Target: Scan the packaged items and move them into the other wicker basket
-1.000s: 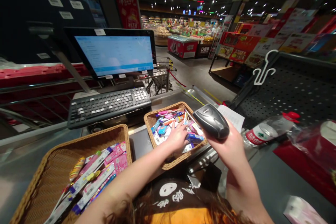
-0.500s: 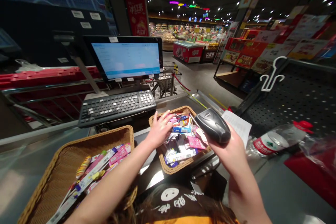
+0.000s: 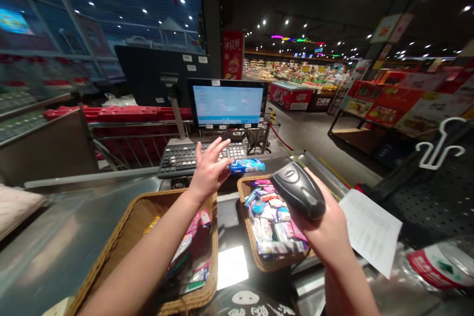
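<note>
A dim supermarket checkout is stretching ahead, with lit aisles running off at one o'clock and a grey steel bench (image 3: 66, 227) lying across the foreground. At seven o'clock on it, a large woven wicker basket (image 3: 133, 212) is holding long, bright sweet wrappers. The left hand (image 3: 209, 170) is hovering over that basket's far rim. Its thumb and a finger are pinching one end of a small blue rectangular pack (image 3: 247, 166), the other fingers splaying wide. The pack is hanging in the air at three o'clock of the hand, clear of both baskets.

Behind it at twelve o'clock, a black keyboard (image 3: 177, 158) and a glowing flat monitor (image 3: 227, 104) are standing. At five o'clock of the pack, a smaller woven wicker basket (image 3: 247, 222) is brimming with mixed packets. The right hand (image 3: 326, 234) is wrapping firmly around a dark grey handheld scanner (image 3: 298, 191), whose nose is pointing toward ten o'clock, near the pack but apart from it. A white printed sheet (image 3: 370, 229) is lying at three o'clock of that hand.

Judging by this, one pack is being presented while the heap is waiting.
</note>
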Demonstrator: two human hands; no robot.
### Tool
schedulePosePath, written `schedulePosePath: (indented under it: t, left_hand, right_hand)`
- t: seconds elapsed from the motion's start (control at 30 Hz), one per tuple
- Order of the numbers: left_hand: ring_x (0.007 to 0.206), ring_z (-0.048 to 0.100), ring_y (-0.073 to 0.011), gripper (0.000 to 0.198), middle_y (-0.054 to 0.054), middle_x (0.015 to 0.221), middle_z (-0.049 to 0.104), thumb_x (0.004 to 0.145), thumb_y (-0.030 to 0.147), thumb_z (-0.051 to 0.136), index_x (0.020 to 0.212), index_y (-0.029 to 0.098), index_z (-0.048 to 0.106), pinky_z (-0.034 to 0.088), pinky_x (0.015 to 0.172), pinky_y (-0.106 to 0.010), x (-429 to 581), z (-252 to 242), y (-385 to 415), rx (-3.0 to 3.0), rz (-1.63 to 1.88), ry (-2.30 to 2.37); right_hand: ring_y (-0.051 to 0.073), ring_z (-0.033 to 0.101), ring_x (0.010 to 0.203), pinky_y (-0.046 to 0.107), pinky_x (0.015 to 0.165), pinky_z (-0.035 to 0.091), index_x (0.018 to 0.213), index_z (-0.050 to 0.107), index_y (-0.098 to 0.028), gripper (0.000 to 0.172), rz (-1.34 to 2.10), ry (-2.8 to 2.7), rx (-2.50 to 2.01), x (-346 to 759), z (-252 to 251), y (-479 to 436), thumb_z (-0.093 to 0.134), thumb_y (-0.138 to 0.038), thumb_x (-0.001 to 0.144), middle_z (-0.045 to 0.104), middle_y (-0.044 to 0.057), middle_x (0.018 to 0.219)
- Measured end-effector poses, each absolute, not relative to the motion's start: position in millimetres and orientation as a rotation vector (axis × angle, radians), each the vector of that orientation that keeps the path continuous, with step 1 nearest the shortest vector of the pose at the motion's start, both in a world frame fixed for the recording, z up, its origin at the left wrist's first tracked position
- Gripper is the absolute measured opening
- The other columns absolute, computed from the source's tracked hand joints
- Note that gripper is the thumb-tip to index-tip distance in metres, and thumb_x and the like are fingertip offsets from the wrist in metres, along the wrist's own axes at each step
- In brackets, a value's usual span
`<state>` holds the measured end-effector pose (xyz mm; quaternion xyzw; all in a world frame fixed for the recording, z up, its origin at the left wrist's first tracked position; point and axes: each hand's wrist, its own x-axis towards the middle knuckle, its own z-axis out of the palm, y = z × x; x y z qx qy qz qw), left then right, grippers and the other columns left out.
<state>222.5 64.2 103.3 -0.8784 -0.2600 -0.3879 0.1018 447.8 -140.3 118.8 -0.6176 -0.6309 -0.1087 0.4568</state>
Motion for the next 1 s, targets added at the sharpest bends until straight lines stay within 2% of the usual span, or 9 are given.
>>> schedulePosePath:
  t: [0.17,0.33,0.5,0.7,1.0]
  left_hand:
    - [0.147,0.031,-0.0305,0.015,-0.008,0.156,0.04,0.089,0.021,0.058,0.098,0.024,0.069,0.004,0.119,-0.064,189,119,74,-2.531,-1.136,-0.832]
    - [0.146,0.033,-0.0297,0.014,-0.009,0.154,0.042,0.088,0.022,0.059,0.097,0.024,0.07,0.004,0.12,-0.063,165,125,84,-2.483,-1.151,-0.889]
    - [0.146,0.033,-0.0301,0.014,-0.009,0.155,0.041,0.086,0.021,0.059,0.096,0.024,0.07,0.004,0.119,-0.064,143,127,94,-2.467,-1.159,-0.955]
    - [0.147,0.031,-0.0296,0.015,-0.008,0.156,0.04,0.084,0.021,0.06,0.095,0.024,0.069,0.004,0.12,-0.063,130,127,100,-2.452,-1.182,-0.96]
    - [0.146,0.032,-0.0308,0.015,-0.006,0.157,0.039,0.084,0.021,0.06,0.096,0.024,0.069,0.003,0.12,-0.063,126,123,103,-2.473,-1.194,-0.96]
  right_hand:
    - [0.036,0.051,0.133,0.056,0.109,0.044,0.134,0.052,-0.019,0.054,-0.306,-1.588,-1.457,421,133,-117,0.063,-0.036,0.085,0.06,0.014,0.135]
    - [0.038,0.047,0.135,0.059,0.11,0.042,0.127,0.056,-0.018,0.045,-0.316,-1.685,-1.414,393,132,-96,0.059,-0.028,0.083,0.06,0.015,0.132]
    - [0.037,0.051,0.131,0.06,0.108,0.044,0.125,0.057,-0.02,0.045,-0.266,-1.759,-1.37,372,127,-83,0.057,-0.022,0.08,0.061,0.014,0.13]
    - [0.036,0.054,0.128,0.06,0.107,0.045,0.118,0.06,-0.022,0.041,-0.248,-1.775,-1.377,360,125,-81,0.057,-0.02,0.078,0.064,0.012,0.124]
    - [0.037,0.051,0.132,0.06,0.107,0.044,0.116,0.063,-0.022,0.039,-0.192,-1.766,-1.435,351,120,-88,0.057,-0.019,0.077,0.065,0.012,0.123]
